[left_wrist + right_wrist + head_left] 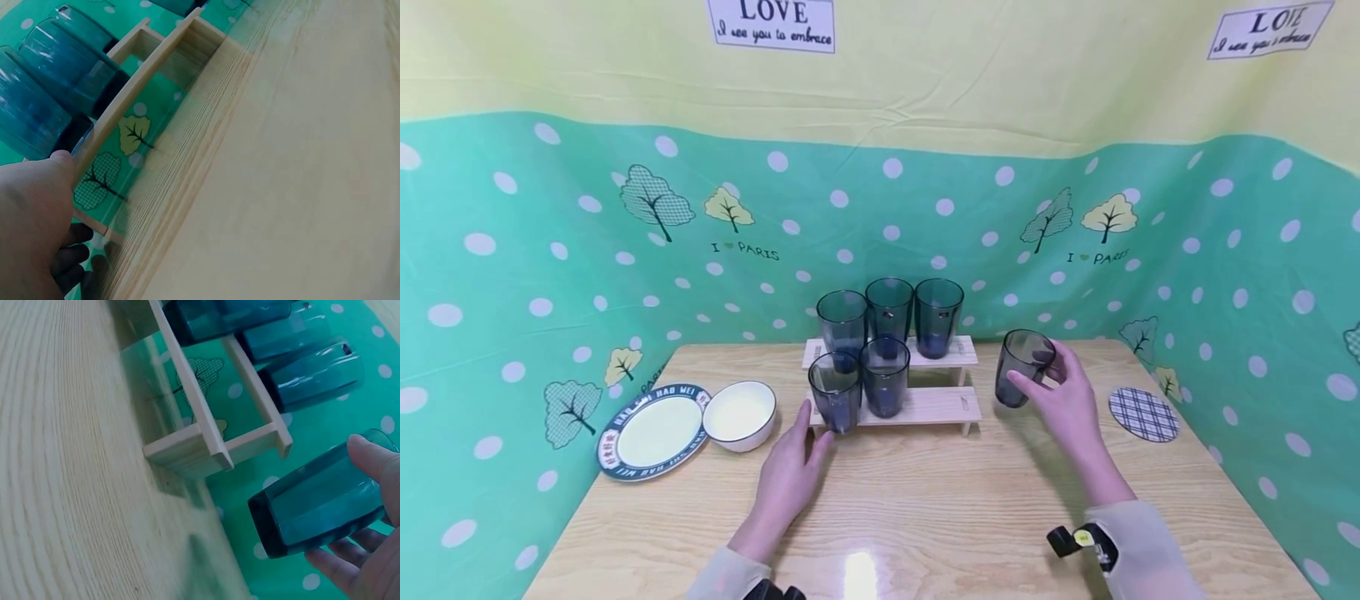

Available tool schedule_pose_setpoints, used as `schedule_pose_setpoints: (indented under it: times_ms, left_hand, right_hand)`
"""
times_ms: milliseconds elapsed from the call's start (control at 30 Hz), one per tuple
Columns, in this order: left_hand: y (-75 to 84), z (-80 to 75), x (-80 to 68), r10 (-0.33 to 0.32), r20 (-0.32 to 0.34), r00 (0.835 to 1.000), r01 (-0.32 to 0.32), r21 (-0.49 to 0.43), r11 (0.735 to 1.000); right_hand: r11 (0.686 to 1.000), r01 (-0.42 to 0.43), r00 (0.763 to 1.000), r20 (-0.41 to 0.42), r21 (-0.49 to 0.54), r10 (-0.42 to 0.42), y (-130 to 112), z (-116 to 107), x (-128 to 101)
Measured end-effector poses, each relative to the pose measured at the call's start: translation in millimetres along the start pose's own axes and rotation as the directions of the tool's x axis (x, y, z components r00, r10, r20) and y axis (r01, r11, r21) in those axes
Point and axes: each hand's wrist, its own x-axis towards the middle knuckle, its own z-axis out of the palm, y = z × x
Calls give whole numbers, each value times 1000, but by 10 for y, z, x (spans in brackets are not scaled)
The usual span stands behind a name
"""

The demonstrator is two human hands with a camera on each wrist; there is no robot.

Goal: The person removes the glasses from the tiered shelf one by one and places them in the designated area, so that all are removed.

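My right hand [1067, 400] wrapped round dark blue tumbler [1022, 367], thumb and fingers clamped on its side, tumbler tilted, just right of wooden step rack [936, 407], above table [940, 500]. My left hand [790, 471] flat, fingers relaxed, thumb tip touching rack's front left corner beside front-left tumbler [835, 392]. Second tumbler [884, 377] next to it on lower step; three tumblers on upper step. Left of rack: white bowl [739, 415], then blue-rimmed plate [653, 432]. Checked coaster [1144, 413] right of held tumbler.
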Motion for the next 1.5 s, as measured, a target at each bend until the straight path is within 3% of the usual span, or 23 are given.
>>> schedule_pose_setpoints:
  times_ms: [467,700,1500]
  left_hand:
    - [38,-14,-5,-1,-2,1000,1,-5,1000]
    - [43,-8,-8,-10,1,1000,10,-3,1000]
    - [45,-18,-20,-12,-3,1000,12,-16,1000]
  right_hand:
    - [1000,-2,1000,-7,-16,2,241,246,308]
    - [999,-24,999,35,-21,25,307,324,357]
    - [1000,-20,998,57,16,19,486,405,471]
